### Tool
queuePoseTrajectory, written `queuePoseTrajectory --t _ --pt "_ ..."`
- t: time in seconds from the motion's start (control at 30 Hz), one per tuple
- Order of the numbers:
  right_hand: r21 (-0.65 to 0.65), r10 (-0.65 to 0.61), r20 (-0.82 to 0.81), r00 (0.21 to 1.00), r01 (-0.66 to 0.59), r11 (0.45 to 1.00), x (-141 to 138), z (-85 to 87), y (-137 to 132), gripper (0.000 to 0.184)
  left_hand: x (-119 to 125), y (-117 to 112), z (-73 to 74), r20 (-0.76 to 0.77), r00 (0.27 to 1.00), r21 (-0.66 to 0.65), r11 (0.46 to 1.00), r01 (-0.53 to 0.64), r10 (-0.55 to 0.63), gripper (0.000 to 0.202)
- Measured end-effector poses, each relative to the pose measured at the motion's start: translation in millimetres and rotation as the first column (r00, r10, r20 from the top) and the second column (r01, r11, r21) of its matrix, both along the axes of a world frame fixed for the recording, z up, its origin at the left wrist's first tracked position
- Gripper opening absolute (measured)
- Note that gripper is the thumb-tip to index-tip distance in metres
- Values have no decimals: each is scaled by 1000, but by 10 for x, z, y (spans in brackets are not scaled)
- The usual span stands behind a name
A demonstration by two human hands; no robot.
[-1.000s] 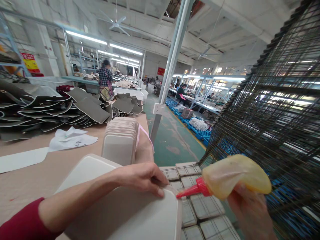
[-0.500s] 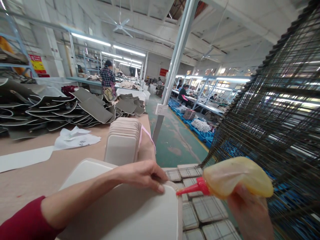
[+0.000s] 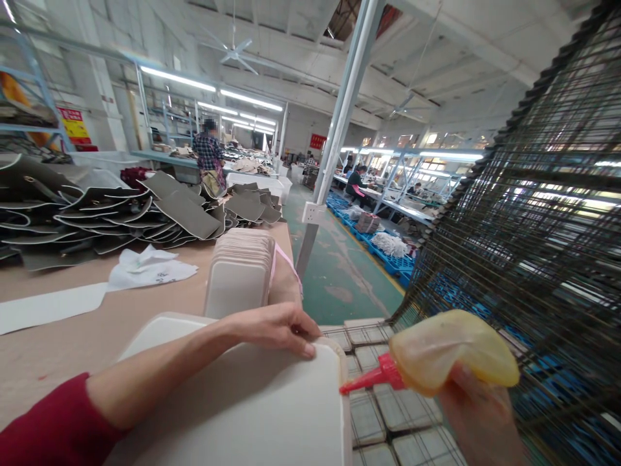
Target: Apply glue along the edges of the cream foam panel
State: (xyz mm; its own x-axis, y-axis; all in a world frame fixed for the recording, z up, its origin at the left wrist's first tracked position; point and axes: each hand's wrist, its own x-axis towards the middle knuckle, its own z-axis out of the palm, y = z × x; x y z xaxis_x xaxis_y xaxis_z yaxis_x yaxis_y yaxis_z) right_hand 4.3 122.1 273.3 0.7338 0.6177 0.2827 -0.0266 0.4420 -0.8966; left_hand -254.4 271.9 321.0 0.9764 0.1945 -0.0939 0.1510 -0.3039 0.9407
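Observation:
My left hand [image 3: 279,329] lies on the far right corner of a pale flat panel [image 3: 252,404], fingers curled and pressing its edge down. My right hand [image 3: 478,414] is closed around a soft yellow squeeze bottle [image 3: 451,349] with a red nozzle [image 3: 365,380]. The nozzle tip touches the panel's right edge, just below my left fingertips. The panel rests on the brown table [image 3: 63,343] at its right end.
A stack of pale panels [image 3: 240,272] stands just behind. Grey cut pieces [image 3: 111,213] are piled at the back left, with white cloth [image 3: 148,270] in front. Wire rack shelves [image 3: 533,213] rise at right; more panels [image 3: 383,401] lie on a rack below. Other people work in the distance.
The nozzle tip has slid a little down and toward me along the panel's right edge. My left hand stays on the corner.

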Motion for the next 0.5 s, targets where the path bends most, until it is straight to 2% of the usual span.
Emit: queuePoseTrajectory --t 0.1,0.3,0.5 --pt "8 -15 -3 1000 15 1000 3 -48 -32 38 -2 28 -24 -1 1000 -23 1000 0 0 33" --pt "-42 39 3 999 -39 998 59 -223 -69 33 -3 68 -42 -43 998 -81 995 -54 51 37" --pt "-119 21 47 999 -16 993 77 -291 -142 32 7 100 -72 -36 996 -146 986 -83 78 38"
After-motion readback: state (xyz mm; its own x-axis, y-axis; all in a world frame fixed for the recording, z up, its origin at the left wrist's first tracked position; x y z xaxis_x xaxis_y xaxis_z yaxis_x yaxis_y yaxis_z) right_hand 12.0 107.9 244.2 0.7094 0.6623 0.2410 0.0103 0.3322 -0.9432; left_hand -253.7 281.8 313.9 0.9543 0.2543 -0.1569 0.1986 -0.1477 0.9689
